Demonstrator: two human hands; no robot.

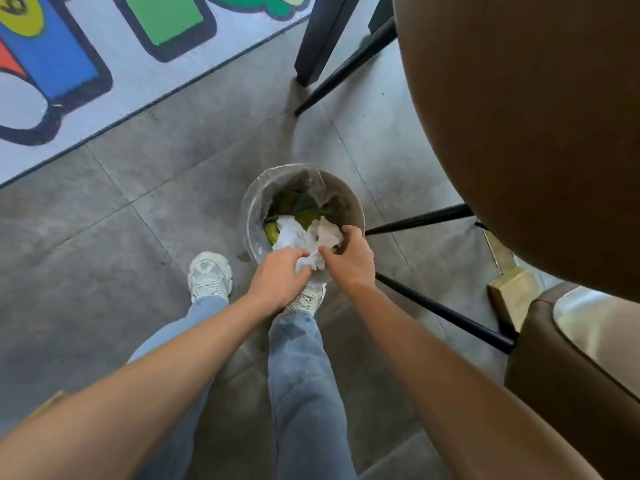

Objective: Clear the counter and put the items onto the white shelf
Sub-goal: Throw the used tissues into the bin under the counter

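A small round bin (349, 199) with a clear liner stands on the grey floor right in front of my feet. Green and yellow rubbish lies inside it. Crumpled white tissues (304, 237) hang over its near rim. My left hand (277, 280) pinches the lower end of the tissues. My right hand (349, 258) grips their right side, fingers curled over the bin's edge. Neither the counter nor the white shelf is in view.
A brown chair back (519, 133) fills the upper right, with black metal legs (443, 311) running close to the bin. Another brown seat (571, 375) sits at the lower right. A colourful rug (104, 64) covers the floor at the upper left.
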